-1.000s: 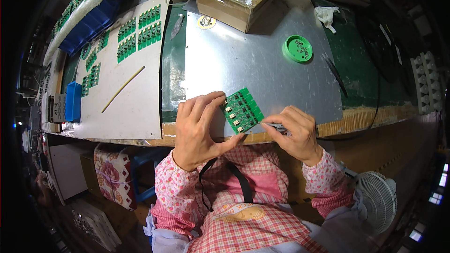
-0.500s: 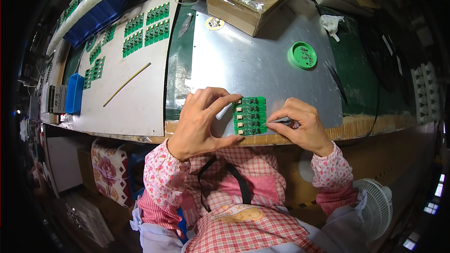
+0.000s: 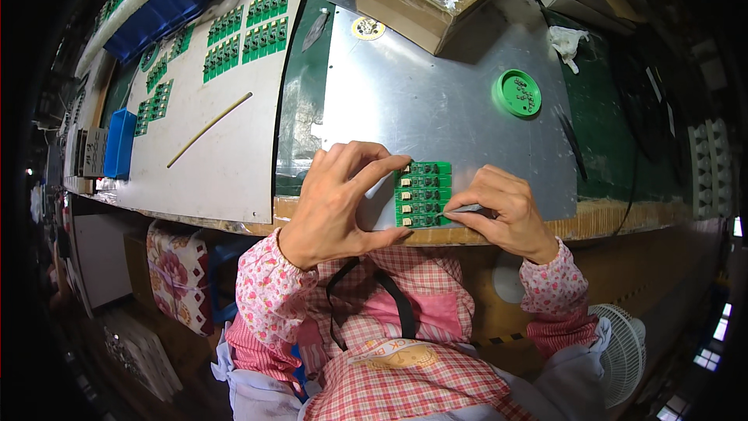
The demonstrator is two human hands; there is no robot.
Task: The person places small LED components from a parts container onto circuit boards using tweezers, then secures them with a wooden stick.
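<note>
A green circuit board panel (image 3: 425,194) with several rows of white and black parts lies at the near edge of the metal sheet. My left hand (image 3: 335,201) curves round its left side, index fingertip at the far left corner and thumb at the near left corner, gripping it. My right hand (image 3: 501,213) pinches grey tweezers (image 3: 467,208), mostly hidden by the fingers, their tip by the panel's near right part. Farther right on the sheet, a round green dish (image 3: 499,94) holds several tiny parts.
A cardboard box (image 3: 405,10) stands at the back of the metal sheet (image 3: 389,101). On the left, a pale board (image 3: 210,179) carries several green circuit panels (image 3: 265,40) and a thin stick (image 3: 209,131). A blue bin (image 3: 120,144) stands beside them. Crumpled white tissue (image 3: 568,44) lies back right.
The view has shifted slightly. My left hand keeps its grip on the panel, and the tweezers in my right hand have moved a little against the panel's near right edge.
</note>
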